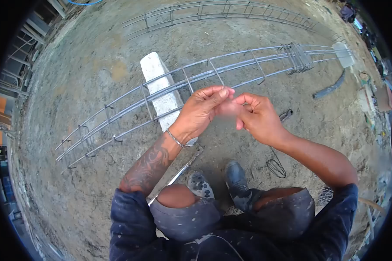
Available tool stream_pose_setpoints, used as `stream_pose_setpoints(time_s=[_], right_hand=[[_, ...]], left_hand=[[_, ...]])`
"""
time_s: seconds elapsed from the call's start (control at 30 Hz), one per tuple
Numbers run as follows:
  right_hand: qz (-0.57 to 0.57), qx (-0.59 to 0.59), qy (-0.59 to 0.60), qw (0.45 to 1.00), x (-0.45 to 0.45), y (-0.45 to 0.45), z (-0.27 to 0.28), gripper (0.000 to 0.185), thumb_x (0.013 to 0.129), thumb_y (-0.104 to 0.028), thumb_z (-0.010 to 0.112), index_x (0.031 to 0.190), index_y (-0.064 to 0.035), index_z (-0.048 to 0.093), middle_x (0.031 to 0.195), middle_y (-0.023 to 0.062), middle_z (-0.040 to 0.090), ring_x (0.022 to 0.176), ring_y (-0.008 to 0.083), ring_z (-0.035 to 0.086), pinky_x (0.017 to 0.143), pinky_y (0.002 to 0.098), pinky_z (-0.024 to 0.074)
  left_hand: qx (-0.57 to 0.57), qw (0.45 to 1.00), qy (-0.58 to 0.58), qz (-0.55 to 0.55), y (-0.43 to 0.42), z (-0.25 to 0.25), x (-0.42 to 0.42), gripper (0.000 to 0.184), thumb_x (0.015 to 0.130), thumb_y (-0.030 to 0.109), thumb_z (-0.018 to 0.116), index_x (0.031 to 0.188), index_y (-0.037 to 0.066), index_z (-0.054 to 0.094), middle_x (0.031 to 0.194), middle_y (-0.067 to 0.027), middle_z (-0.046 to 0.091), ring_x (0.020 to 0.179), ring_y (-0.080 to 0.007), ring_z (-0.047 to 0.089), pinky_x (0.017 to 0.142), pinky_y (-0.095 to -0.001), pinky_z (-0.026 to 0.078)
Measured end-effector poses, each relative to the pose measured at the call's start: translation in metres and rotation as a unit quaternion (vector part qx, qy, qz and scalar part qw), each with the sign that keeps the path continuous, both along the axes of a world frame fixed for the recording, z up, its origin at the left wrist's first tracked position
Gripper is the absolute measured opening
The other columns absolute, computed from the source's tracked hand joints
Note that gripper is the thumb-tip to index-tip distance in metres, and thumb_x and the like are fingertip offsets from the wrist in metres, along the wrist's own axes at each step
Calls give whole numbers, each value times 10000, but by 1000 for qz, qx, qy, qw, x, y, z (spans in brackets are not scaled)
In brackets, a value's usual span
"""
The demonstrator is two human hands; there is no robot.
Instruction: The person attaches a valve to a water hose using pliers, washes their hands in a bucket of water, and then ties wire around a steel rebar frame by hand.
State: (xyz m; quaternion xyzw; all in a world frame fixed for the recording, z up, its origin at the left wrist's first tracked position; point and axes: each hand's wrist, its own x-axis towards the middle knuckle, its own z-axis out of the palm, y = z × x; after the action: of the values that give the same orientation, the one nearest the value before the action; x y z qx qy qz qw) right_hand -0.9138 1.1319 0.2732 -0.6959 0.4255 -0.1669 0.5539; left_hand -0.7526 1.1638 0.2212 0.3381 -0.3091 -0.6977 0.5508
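Note:
Above the near side of a rebar cage (196,78), my left hand (200,106) is closed in a pinch, thumb against the fingers. My right hand (261,117) is closed beside it, its fingers curled and the fingertips almost meeting those of the left. Whatever they pinch, if anything, is too small or blurred to make out. The cage's long bars rest across a pale concrete block (161,93). A bundle of stirrups (297,58) gathers round its right part. On the ground past my right hand lies a dark-handled tool (286,115), partly hidden.
A second rebar cage (204,11) stretches along the back. A short dark pipe (330,88) and a whitish block-like thing (343,54) are at the right. Near my shoes (236,176) lie a loop of thin wire (275,168) and a long metal bar (178,173).

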Motion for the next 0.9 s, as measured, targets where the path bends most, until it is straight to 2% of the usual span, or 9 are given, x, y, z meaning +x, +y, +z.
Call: stream_pose_setpoints(time_s=[0.1, 0.17, 0.2, 0.3, 0.37, 0.47, 0.6, 0.77, 0.9], right_hand=[[35, 59, -51, 996, 2, -1, -28, 210, 869, -214, 517, 910, -17, 577, 574, 26, 559, 475, 58, 460, 441, 224, 348], [51, 178, -149, 971, 12, -1, -56, 212, 873, -204, 511, 949, -15, 569, 605, 24, 559, 477, 55, 449, 440, 209, 345], [42, 269, -222, 936, 18, -1, -66, 219, 877, -194, 506, 987, -13, 562, 636, 23, 559, 478, 52, 439, 439, 194, 343], [67, 336, -267, 901, 20, 7, -93, 231, 882, -161, 490, 1045, -7, 541, 680, 23, 554, 484, 47, 428, 433, 176, 335], [71, 325, -268, 904, 14, 8, -96, 226, 882, -141, 481, 1044, 1, 547, 664, 15, 550, 485, 39, 421, 426, 178, 327], [4, 287, -189, 939, -7, 3, -111, 218, 864, -154, 512, 992, 10, 574, 656, 10, 563, 498, 38, 425, 446, 190, 340], [-16, 192, -52, 980, -16, 5, -174, 219, 849, -166, 538, 965, 14, 583, 664, 16, 590, 531, 47, 468, 488, 210, 372], [-178, 156, -171, 956, 36, -9, -203, 196, 834, -166, 569, 908, 14, 588, 670, 19, 607, 615, 48, 527, 553, 201, 393], [-187, 127, -261, 939, 67, -7, -211, 161, 828, -132, 580, 903, 11, 584, 713, 26, 611, 642, 62, 548, 595, 201, 421]], left_hand=[[38, 998, 32, 45, 7, -4, 6, 181, 878, 169, 516, 939, 14, 587, 814, -22, 575, 683, -82, 512, 648, -222, 426], [38, 978, -178, 101, 15, -8, 19, 176, 876, 167, 519, 934, 13, 582, 824, -24, 571, 679, -83, 508, 640, -225, 423], [59, 972, -184, 135, 16, -5, 24, 180, 872, 174, 527, 917, 11, 588, 815, -25, 574, 671, -81, 504, 642, -227, 421], [61, 944, -300, 124, 11, 0, 38, 181, 867, 183, 537, 889, 13, 596, 800, -27, 578, 656, -77, 497, 640, -226, 418], [72, 940, -311, 117, 8, -2, 35, 207, 866, 202, 542, 904, 8, 602, 813, -34, 590, 687, -77, 514, 657, -234, 433], [1, 834, -544, 88, 5, 0, 34, 249, 862, 209, 545, 978, -6, 593, 862, -53, 613, 773, -94, 554, 690, -245, 455], [47, 779, -606, 155, 6, -32, 55, 208, 840, 133, 548, 974, -21, 582, 838, -56, 608, 754, -94, 557, 685, -235, 457], [13, 808, -568, 158, -6, -48, 57, 210, 803, 83, 582, 979, -31, 571, 839, -60, 601, 748, -93, 554, 683, -234, 461], [-13, 830, -530, 174, -4, -54, 59, 251, 761, 66, 628, 989, -27, 575, 832, -60, 593, 735, -100, 554, 677, -233, 464]])
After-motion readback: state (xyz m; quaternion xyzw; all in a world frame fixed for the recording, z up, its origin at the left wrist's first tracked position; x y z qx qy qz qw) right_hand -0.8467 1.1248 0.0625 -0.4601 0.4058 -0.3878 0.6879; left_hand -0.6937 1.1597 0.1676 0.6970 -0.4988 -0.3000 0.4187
